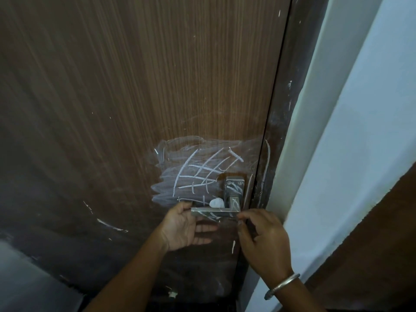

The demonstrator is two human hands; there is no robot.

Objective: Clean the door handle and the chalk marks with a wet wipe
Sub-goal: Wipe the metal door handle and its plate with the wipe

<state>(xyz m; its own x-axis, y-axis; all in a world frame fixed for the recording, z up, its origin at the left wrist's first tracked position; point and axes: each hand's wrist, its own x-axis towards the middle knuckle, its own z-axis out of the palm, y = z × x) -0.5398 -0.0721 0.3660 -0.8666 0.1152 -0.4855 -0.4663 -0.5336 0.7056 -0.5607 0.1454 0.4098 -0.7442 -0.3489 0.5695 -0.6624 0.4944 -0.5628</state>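
Observation:
A square metal door handle point(234, 188) sits on the brown wooden door point(157, 75), its lever point(211, 213) pointing left. White chalk marks point(202, 172), crossed lines over a smeared patch, cover the door to the handle's left and above it, and chalk streaks run across the handle too. A small white crumpled lump point(216, 202), perhaps the wet wipe, rests on top of the lever. My left hand point(186, 228) is palm up under the lever's free end, fingers straight, thumb touching the tip. My right hand point(263, 239) pinches the lever's right corner between thumb and forefinger.
The dark door frame point(279, 131) with white scuffs runs along the door's right edge, and a pale blue wall point(360, 131) stands beyond it. More scattered chalk strokes point(110, 225) mark the lower door. A metal bangle point(281, 285) circles my right wrist.

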